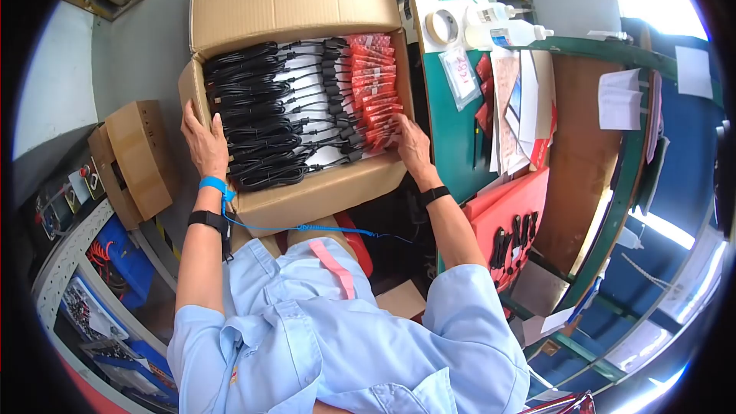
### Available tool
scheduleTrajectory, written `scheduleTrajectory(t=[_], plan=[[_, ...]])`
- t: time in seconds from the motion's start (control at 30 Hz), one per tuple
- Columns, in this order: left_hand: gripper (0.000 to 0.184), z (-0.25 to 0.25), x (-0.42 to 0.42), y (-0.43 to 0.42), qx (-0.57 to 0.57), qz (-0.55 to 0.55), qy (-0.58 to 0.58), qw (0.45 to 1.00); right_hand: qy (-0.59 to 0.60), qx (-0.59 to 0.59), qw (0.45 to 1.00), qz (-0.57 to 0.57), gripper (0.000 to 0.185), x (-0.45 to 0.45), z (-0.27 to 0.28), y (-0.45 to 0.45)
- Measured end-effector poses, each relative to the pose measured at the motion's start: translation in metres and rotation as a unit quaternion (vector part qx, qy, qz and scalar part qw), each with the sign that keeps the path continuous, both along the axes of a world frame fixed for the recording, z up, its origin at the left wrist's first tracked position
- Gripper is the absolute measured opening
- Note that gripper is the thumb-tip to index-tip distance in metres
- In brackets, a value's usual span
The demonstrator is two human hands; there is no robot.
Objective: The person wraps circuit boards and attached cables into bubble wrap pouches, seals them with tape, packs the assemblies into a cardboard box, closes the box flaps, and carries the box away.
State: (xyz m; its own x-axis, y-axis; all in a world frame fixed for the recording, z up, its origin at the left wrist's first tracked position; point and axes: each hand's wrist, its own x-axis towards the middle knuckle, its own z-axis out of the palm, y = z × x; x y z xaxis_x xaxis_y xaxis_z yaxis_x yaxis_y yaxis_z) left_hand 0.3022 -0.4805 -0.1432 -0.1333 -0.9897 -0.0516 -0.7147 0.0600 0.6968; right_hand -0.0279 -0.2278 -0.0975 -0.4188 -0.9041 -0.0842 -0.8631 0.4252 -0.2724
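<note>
An open cardboard box (299,198) in front of me holds several black cables (261,119), coiled into bundles and laid side by side. Their right ends carry small black blocks and sit in red plastic bags (374,80). My left hand (205,142) grips the box's left wall, thumb on the inner side and fingers along the outside. Over the right wall reaches my right hand (414,150), its fingers bent onto the red bags near the front corner. Exactly what lies between those fingertips is partly hidden. A blue strap with a coiled cord circles my left wrist.
A green bench (452,138) on the right carries a tape roll (441,27), white bottles (506,33) and papers. Black cable pieces lie on a red sheet (529,192). Another carton (142,157) and a metal rack (73,261) stand at left.
</note>
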Motion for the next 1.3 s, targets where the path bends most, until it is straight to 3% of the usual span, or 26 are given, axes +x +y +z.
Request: scheduleTrajectory(t=[0.33, 0.47, 0.7, 0.83, 1.0, 1.13, 1.23, 1.3], plan=[[0.059, 0.006, -0.007, 0.002, 0.024, 0.015, -0.048, 0.998, -0.004, 0.045, 0.997, 0.057, 0.038, -0.013, -0.001, 0.001], [0.059, 0.002, -0.005, 0.001, 0.002, 0.016, -0.062, 0.998, -0.128, -0.053, 0.99, 0.013, 0.035, -0.014, 0.008, 0.009], [0.057, -0.005, -0.002, 0.001, -0.032, 0.002, -0.088, 0.996, -0.073, 0.016, 0.996, 0.046, 0.024, -0.013, 0.004, 0.022], [0.057, -0.006, -0.002, 0.0, -0.027, 0.006, -0.085, 0.996, -0.063, -0.006, 0.996, 0.069, 0.019, -0.012, 0.008, 0.02], [0.057, -0.004, -0.002, 0.001, -0.027, 0.009, -0.087, 0.996, -0.026, -0.018, 0.991, 0.133, 0.021, -0.014, 0.011, 0.013], [0.057, -0.003, -0.003, 0.001, -0.031, 0.006, -0.086, 0.996, -0.005, 0.059, 0.988, 0.145, 0.024, -0.012, 0.01, 0.013], [0.057, -0.002, -0.004, 0.001, -0.017, 0.015, -0.093, 0.995, -0.105, 0.022, 0.993, 0.046, 0.024, -0.006, 0.009, 0.008], [0.057, -0.001, -0.005, 0.002, -0.012, 0.018, -0.088, 0.996, -0.107, 0.041, 0.993, 0.029, 0.024, -0.008, 0.01, 0.001]])
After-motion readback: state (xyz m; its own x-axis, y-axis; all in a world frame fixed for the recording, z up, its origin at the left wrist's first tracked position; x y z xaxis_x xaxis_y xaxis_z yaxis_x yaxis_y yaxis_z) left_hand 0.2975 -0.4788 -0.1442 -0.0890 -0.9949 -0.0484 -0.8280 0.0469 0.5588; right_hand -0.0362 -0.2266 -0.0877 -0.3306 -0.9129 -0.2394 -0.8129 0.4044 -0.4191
